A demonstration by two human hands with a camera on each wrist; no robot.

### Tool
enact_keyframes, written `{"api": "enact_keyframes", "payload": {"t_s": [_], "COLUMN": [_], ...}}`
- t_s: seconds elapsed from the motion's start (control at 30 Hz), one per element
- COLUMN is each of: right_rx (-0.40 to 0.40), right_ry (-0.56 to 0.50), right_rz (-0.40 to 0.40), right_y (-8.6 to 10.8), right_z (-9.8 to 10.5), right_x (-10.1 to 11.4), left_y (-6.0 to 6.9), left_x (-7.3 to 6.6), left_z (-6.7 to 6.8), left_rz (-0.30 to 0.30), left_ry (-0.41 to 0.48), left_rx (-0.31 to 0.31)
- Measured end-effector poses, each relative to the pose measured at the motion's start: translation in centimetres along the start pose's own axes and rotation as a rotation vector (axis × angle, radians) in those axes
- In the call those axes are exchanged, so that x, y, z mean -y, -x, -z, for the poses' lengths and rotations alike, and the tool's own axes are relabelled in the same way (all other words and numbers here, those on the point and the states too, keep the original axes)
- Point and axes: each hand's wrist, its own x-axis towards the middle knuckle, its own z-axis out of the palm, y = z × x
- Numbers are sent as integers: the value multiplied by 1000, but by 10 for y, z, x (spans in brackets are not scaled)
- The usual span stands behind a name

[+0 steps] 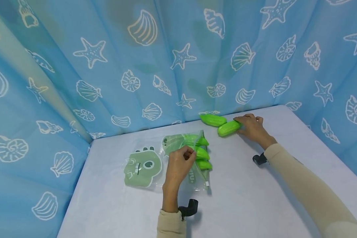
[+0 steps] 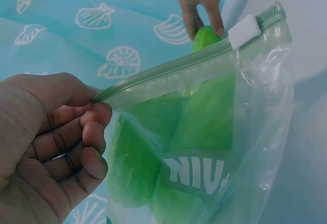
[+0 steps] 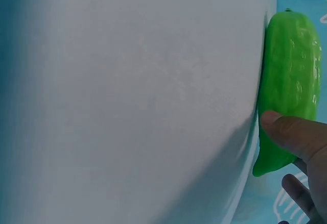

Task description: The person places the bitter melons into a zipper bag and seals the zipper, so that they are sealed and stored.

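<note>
My left hand (image 1: 178,163) pinches the zip edge of a clear slider bag (image 1: 157,158) printed with a green cartoon creature. In the left wrist view the white slider (image 2: 244,31) sits near the far end of the zip. Several glossy green cucumbers (image 1: 203,153) lie in the bag, their pointed ends at its mouth. To the right of the bag, my right hand (image 1: 252,128) grips another green cucumber (image 3: 290,66), thumb across it near its pointed end. The fingers behind this cucumber are partly hidden. One more green cucumber (image 1: 212,120) lies against it on the left.
A white-covered table (image 1: 107,205) bears everything. Blue curtains (image 1: 172,33) with white shells and starfish hang behind it and at both sides. Black wrist-worn devices (image 1: 189,208) sit on both wrists.
</note>
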Motion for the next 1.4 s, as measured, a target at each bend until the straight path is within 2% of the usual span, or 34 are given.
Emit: {"api": "enact_keyframes", "payload": {"t_s": [0.23, 0.43, 0.63, 0.87, 1.17, 1.4], "right_rx": [-34, -64, -76, -85, -49, -64], "right_ry": [22, -3, -17, -62, 3, 49], "right_rz": [24, 80, 178, 263, 254, 237], "right_y": [12, 38, 61, 69, 74, 80], "right_z": [17, 20, 14, 9, -5, -3], "right_x": [10, 17, 40, 78, 99, 112], "left_y": [-5, -7, -6, -5, 0, 2], "left_x": [-3, -4, -4, -2, -1, -4], "left_z": [3, 4, 4, 6, 5, 3], "left_rz": [-9, -22, -16, -17, -4, -13], "left_ry": [-10, -7, 0, -14, -5, -2], "left_rx": [-7, -5, 1, -10, -15, -28]}}
